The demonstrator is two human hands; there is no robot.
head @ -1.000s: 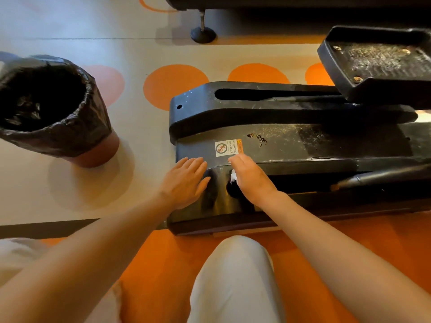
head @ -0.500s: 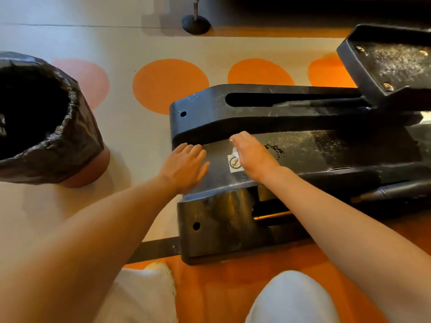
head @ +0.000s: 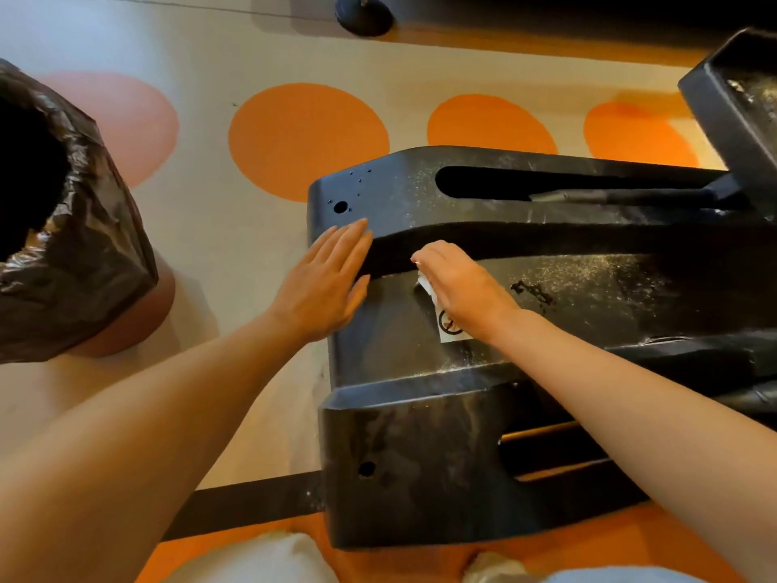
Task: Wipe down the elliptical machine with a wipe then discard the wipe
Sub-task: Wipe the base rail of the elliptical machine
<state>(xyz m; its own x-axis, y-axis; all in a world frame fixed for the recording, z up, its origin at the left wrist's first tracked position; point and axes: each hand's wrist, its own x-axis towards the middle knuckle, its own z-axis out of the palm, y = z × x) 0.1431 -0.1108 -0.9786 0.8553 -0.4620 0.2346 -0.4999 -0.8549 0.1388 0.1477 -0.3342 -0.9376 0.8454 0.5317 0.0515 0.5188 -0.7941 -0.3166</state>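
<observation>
- Head view is showing us the black base of the elliptical machine (head: pixel 420 456) lying on a pale floor (head: pixel 235 48) with orange circles (head: pixel 307 140).
- We are reading only one marking: a white sticker (head: pixel 447 330) on the base's top face with a black crossed-circle symbol; the right hand is covering the rest, so we cannot tell any wording.
- We are seeing the plastic looking scuffed, with pale dusty speckles across the top face and a dark chipped patch (head: pixel 532 290) just past the right hand.
- Our right hand (head: pixel 462 288) is lying palm down on the top face, fingers curled over a crumpled white wipe (head: pixel 426 284), which is peeking out at the hand's left edge, just above the sticker.
- Our left hand (head: pixel 323 284) is resting flat at the base's left edge, fingers straight and close together, tips reaching the raised rail.
- A bin (head: pixel 84 254) lined with a black bag is standing on the floor to the left, apart from the machine.
- A foot pedal (head: pixel 731 103) is showing at the upper right.
</observation>
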